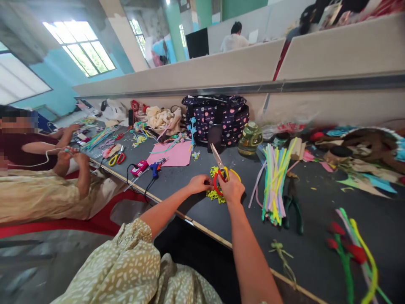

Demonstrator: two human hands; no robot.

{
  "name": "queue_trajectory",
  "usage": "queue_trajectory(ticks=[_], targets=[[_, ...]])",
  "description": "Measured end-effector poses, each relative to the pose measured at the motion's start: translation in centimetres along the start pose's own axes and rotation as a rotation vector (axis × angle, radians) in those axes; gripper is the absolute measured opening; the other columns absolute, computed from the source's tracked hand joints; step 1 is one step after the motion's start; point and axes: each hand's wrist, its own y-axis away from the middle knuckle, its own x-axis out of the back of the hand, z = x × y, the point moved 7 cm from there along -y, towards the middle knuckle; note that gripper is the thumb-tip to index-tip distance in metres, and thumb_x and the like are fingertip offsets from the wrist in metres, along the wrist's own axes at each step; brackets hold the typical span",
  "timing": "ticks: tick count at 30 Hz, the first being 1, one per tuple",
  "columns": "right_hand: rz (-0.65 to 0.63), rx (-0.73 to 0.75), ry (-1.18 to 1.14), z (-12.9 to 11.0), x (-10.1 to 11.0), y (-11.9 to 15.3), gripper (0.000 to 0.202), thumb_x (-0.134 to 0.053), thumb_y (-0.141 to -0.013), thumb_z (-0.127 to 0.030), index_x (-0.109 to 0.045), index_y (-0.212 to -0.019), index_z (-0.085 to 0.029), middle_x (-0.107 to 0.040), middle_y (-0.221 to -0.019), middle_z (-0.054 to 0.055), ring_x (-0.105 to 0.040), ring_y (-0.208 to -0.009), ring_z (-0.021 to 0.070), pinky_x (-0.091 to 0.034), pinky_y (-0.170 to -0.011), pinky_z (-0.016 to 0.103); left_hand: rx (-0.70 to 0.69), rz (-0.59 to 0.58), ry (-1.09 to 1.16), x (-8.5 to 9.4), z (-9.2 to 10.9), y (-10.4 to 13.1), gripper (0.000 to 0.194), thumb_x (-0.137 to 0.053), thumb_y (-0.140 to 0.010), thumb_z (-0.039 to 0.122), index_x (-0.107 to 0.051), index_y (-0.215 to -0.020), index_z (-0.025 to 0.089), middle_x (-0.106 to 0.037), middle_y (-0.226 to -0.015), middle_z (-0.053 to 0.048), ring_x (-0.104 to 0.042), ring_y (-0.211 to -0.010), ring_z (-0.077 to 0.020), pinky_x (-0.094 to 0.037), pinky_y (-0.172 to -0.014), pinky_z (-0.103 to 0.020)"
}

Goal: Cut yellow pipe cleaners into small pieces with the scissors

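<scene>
My right hand [233,186] is closed around the handles of a pair of scissors [217,155]. The handles are red and yellow, and the metal blades point up and away from me. To its left, my left hand [200,184] has its fingers curled together at the edge of a pile of short yellow-green pipe cleaner pieces [217,196]. Whatever sits between those fingertips is too small to make out. Part of the pile is hidden behind the scissors and my right hand.
A bundle of pipe cleaners [274,185] lies right of my hands, beside dark-handled pliers [293,207]. Behind stand a patterned bag [232,118] and a green-tinted jug [250,139]. A blue glue gun [155,169] lies left near a pink sheet [177,154]. People sit further left.
</scene>
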Motion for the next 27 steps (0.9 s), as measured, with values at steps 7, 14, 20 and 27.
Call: queue_trajectory(ticks=[7, 14, 20, 27], targets=[[-0.016, 0.019, -0.038, 0.5, 0.2, 0.0, 0.041, -0.044, -0.084, -0.058, -0.06, -0.088, -0.021, -0.062, -0.076, 0.002, -0.055, -0.068, 0.0152, -0.032, -0.059, 0.026, 0.009, -0.062, 0.225, 0.2, -0.9, -0.1, 0.027, -0.067, -0.068, 0.043, -0.065, -0.074, 0.017, -0.062, -0.072, 0.001, -0.052, -0.066, -0.0117, -0.038, -0.063, -0.022], [-0.045, -0.008, -0.043, 1.2, -0.5, -0.1, 0.048, -0.044, -0.083, -0.061, -0.061, -0.103, -0.022, -0.064, -0.079, 0.004, -0.057, -0.073, 0.0177, -0.039, -0.065, 0.028, 0.087, -0.107, 0.582, -0.2, -1.9, -0.3, 0.03, -0.072, -0.065, 0.043, -0.064, -0.072, 0.015, -0.062, -0.067, 0.0, -0.051, -0.063, -0.011, -0.04, -0.062, -0.023], [0.001, -0.037, -0.023, 1.5, -0.1, -0.1, 0.051, -0.049, -0.08, -0.059, -0.062, -0.109, -0.02, -0.064, -0.078, 0.003, -0.059, -0.074, 0.0179, -0.042, -0.069, 0.028, -0.009, -0.135, 0.742, 0.4, -2.1, -0.9, 0.04, -0.07, -0.069, 0.04, -0.07, -0.099, 0.012, -0.063, -0.07, -0.002, -0.051, -0.062, -0.0098, -0.04, -0.063, -0.023], [0.035, -0.012, 0.017, 0.8, 0.3, 0.4, 0.048, -0.051, -0.077, -0.059, -0.065, -0.1, -0.018, -0.063, -0.074, 0.002, -0.058, -0.066, 0.016, -0.045, -0.066, 0.028, -0.065, -0.192, 0.796, 0.6, -2.3, -1.3, 0.025, -0.07, -0.069, 0.033, -0.07, -0.082, 0.011, -0.067, -0.072, -0.004, -0.054, -0.065, -0.0112, -0.042, -0.065, -0.023]])
